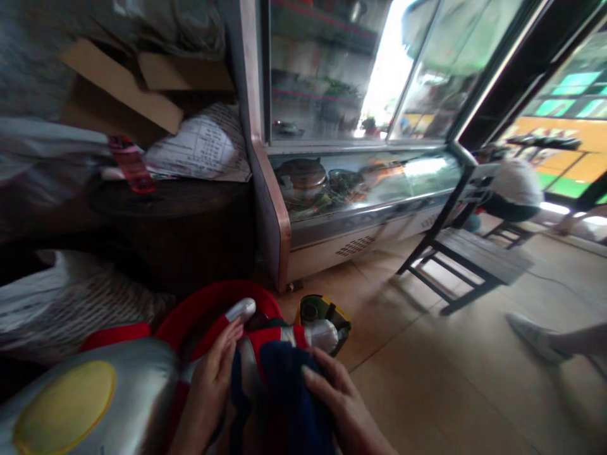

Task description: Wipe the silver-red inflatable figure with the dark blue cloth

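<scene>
A silver and red stuffed figure lies across the bottom of the view. Its big silver head with a yellow oval eye is at the lower left, and a silver-tipped red limb points up. Another silver-tipped limb reaches right. My left hand rests along the figure with its fingers stretched out. Dark blue cloth lies bunched over the figure's middle, and my right hand curls its fingers on the cloth's right side. What lies under the cloth is hidden.
Behind the figure stands a red basin; a yellow-edged container is beside it. A glass display case is ahead. Left are a cardboard box, a pink bottle and a woven sack. A wooden chair and a person's foot are right.
</scene>
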Demonstrator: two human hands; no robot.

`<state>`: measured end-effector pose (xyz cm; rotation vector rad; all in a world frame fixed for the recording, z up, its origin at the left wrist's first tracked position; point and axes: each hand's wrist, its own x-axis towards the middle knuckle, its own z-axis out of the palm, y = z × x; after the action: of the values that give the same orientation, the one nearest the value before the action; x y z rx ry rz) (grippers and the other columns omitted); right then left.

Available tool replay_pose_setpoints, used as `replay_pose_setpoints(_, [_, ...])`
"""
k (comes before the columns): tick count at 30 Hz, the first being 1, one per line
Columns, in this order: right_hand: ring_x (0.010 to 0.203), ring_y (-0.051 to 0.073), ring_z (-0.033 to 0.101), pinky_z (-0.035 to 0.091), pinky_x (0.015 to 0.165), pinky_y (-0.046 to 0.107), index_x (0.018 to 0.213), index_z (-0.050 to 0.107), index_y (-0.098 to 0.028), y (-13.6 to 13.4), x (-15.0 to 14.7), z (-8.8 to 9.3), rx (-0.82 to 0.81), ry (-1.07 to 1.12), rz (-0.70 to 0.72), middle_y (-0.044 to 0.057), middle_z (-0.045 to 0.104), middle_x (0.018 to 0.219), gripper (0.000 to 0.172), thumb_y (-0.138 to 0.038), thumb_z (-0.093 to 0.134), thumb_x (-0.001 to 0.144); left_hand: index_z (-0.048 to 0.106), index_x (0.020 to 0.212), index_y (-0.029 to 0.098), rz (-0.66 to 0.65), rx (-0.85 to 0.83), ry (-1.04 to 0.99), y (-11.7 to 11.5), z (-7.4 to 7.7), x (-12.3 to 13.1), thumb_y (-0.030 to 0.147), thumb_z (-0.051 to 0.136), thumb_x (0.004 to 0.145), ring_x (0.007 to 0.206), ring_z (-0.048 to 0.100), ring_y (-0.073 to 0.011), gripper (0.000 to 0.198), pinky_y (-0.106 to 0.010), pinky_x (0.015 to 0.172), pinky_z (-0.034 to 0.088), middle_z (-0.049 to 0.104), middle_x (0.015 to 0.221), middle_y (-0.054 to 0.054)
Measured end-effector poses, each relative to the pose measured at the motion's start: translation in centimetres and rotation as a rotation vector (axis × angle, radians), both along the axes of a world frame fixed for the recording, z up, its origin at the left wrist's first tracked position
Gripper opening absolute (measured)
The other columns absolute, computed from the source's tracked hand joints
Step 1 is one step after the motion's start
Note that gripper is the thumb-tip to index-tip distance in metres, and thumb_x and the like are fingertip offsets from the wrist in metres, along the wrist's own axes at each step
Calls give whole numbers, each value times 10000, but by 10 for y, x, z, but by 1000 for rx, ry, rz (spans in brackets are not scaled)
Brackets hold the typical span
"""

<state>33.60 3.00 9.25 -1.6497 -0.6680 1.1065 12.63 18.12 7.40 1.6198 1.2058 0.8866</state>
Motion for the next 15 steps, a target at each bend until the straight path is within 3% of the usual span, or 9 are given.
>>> replay_pose_setpoints(1, [1350,365,623,485,1161,489,1396,698,-260,6,4,12,-42,-4,-14,107,695,1426,838,-827,724,779,619,1386,172,5,-29,-18,-1,2,0,710,451,930,1319,661,-284,726,-526,1201,484,678,1426,-150])
replay_pose_setpoints(3, [1448,367,525,370,1250,503,1464,635,-241,18,1,19,-49,-135,127,116,627,1506,792,-781,629,885,622,1373,192,26,-42,-42,-3,3,1,747,474,912,1315,662,-288,736,-541,1205,478,676,1430,-151])
replay_pose_setpoints(5, [1436,399,511,358,1246,546,1440,641,-225,24,-15,4,13,-349,413,141,624,1478,727,-675,699,872,632,1357,208,47,-22,-52,-5,2,2,748,472,926,1309,664,-283,709,-547,1203,478,676,1430,-150])
replay_pose_setpoints(7, [1414,449,497,393,1204,603,1421,635,-202,26,-39,-23,42,-569,623,185,587,1486,791,-495,864,724,639,1350,209,44,-13,-52,-6,1,4,746,464,941,1313,658,-287,698,-569,1207,465,682,1419,-153])
replay_pose_setpoints(10, [1309,388,578,499,1105,537,1380,632,-195,25,-63,-45,70,-664,596,188,593,1420,721,-192,797,678,633,1354,199,60,-26,-86,-6,5,3,770,480,933,1310,651,-299,725,-605,1224,429,688,1403,-153])
replay_pose_setpoints(12, [1154,297,651,548,1009,430,1264,672,-198,26,-63,-34,212,-553,590,134,647,1271,563,-131,683,706,624,1355,190,109,-73,-168,-7,13,2,801,543,890,1310,645,-307,772,-607,1237,414,678,1413,-155])
replay_pose_setpoints(15, [1012,245,662,548,921,357,1124,701,-215,32,-44,15,339,-263,628,62,688,1114,378,-229,683,746,619,1365,209,206,-150,-307,-14,31,-3,802,643,838,1340,617,-316,794,-616,1254,391,645,1457,-134])
